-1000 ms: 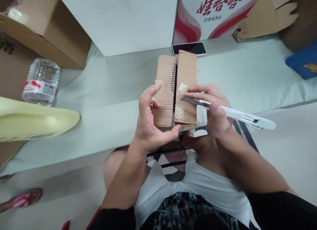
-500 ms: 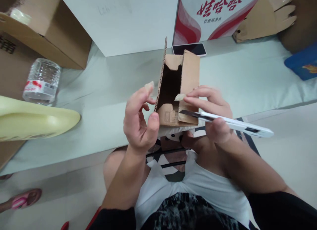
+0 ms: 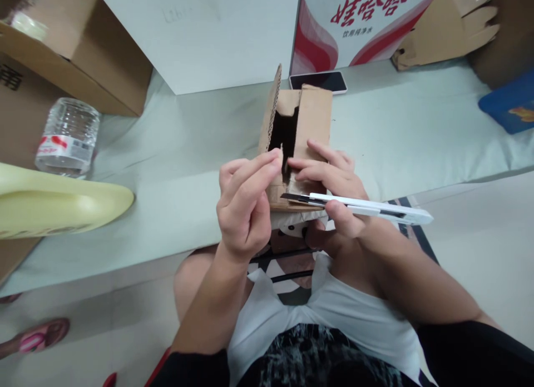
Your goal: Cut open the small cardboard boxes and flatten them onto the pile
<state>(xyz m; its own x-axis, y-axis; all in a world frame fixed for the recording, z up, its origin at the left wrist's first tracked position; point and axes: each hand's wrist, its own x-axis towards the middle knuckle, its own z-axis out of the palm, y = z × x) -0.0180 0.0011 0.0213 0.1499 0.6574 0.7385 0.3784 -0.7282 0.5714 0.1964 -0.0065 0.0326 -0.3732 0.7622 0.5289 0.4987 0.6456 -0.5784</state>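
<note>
A small cardboard box (image 3: 314, 117) stands on the pale green cloth with its top flaps apart and a dark inside. Over its left side, my left hand (image 3: 246, 203) pinches a small pale scrap (image 3: 281, 156) between closed fingers. My right hand (image 3: 337, 178) rests at the box's right flap, its thumb holding a white utility knife (image 3: 371, 208) against the palm side. The knife's dark blade points left, over the near edge of the box. Whether the right fingertips also hold a scrap is hard to make out.
Behind the box lie a phone (image 3: 319, 82) and a large white carton (image 3: 208, 36). To the left are a plastic bottle (image 3: 69, 137), a yellow object (image 3: 62, 201) and brown cartons (image 3: 112, 59). A blue object (image 3: 509, 103) sits far right.
My left hand has closed and moved right, over the box opening. My right hand has shifted left with the knife. The box's flaps have come closer together.
</note>
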